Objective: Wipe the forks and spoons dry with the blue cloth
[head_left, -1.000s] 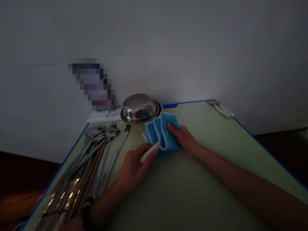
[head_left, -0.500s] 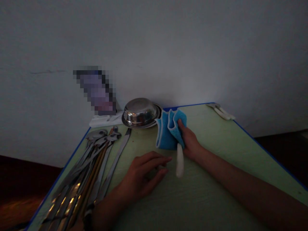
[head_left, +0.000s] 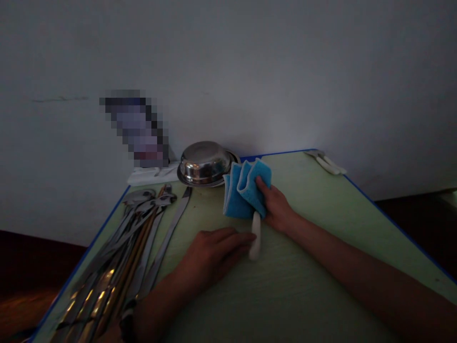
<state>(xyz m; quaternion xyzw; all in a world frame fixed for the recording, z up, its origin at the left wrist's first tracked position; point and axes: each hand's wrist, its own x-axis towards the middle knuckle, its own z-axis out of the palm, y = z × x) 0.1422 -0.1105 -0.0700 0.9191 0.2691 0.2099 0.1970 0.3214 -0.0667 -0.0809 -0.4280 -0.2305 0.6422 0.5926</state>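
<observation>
My right hand [head_left: 276,209] grips a folded blue cloth [head_left: 244,193] wrapped round one end of a white-handled utensil [head_left: 255,236], whose handle points down toward me. The utensil's working end is hidden inside the cloth. My left hand [head_left: 212,255] lies flat on the pale green table [head_left: 321,224], fingers stretched out, with its fingertips touching or almost touching the white handle. The scene is dim.
A row of long metal spoons and ladles [head_left: 132,247] lies along the table's left side. Two stacked steel bowls [head_left: 205,164] stand upside down by the wall, next to a white tray [head_left: 152,174]. White utensils [head_left: 326,162] rest at the far right corner.
My left hand let go of the white handle and flattened on the table. My right hand turned the cloth-wrapped utensil so the handle points toward me, then shifted slightly left.
</observation>
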